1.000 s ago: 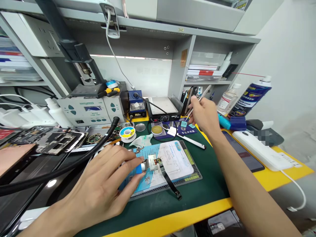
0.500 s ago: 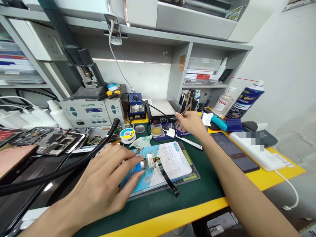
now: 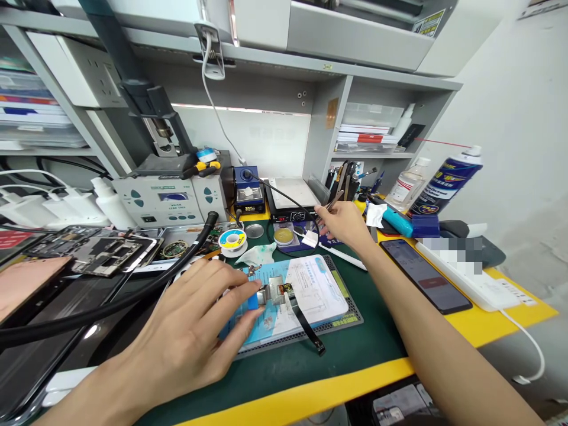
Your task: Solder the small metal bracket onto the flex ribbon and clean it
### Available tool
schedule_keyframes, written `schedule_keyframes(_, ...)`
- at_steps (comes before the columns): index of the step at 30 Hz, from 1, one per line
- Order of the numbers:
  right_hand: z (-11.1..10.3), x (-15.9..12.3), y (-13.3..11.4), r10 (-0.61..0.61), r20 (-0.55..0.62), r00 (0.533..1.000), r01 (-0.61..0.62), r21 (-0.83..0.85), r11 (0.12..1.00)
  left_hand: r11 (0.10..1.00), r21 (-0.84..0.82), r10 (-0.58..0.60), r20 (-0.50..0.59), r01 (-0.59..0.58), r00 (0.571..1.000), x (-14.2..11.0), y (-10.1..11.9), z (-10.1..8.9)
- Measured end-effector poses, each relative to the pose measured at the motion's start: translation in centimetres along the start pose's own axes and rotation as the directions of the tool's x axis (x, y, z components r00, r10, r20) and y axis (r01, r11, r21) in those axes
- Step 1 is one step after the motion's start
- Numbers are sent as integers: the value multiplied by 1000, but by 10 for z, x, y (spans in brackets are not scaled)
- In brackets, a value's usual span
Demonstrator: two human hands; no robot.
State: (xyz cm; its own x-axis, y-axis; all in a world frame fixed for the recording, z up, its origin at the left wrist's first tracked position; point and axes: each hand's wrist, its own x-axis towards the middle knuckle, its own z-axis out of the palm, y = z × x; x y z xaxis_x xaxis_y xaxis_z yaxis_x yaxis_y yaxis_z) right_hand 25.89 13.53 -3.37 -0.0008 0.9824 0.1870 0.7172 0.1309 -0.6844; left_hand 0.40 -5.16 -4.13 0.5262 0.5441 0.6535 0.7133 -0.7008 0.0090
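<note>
- The head view looked down on a green mat point(image 3: 284, 370) lying on a yellow-edged worktop point(image 3: 306, 393).
- The left hand point(image 3: 177, 337) lay low on the mat, its fingers point(image 3: 237, 290) narrowly closed around a metal clamp point(image 3: 275, 291) with a blue end point(image 3: 252, 302).
- The metal clamp sat at 2 o'clock from the left hand, on a printed card point(image 3: 310, 293).
- A black ribbon cable point(image 3: 308, 331) ran from the metal clamp toward 5 o'clock, its end lying on the mat.
- The right hand point(image 3: 344, 228) was at 2 o'clock from the metal clamp, pinching slim tweezers point(image 3: 335, 201) narrowly between its fingers.
- A white pen-like tool point(image 3: 341, 257) lay just below the right hand.
- A tin of paste point(image 3: 283, 236) sat at 12 o'clock from the metal clamp, and a solder spool point(image 3: 232, 241) at 11 o'clock.
- A hot plate point(image 3: 290, 192) stood at 10 o'clock from the right hand.
- A spray can point(image 3: 446, 183) stood at 2 o'clock from the right hand, and a phone point(image 3: 426, 275) lay at 4 o'clock.
</note>
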Motion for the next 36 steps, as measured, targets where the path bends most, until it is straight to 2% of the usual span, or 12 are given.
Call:
schedule_keyframes(19, 2, -4, -1, -85, -11, 996, 84, -100, 992, 1000, -1, -4, 8, 4, 1000, 0, 0, -2)
schedule_keyframes(36, 1, -8, -10, -125, 32, 992, 129, -172, 977, 1000, 13, -13, 15, 13, 1000, 0, -1, 2)
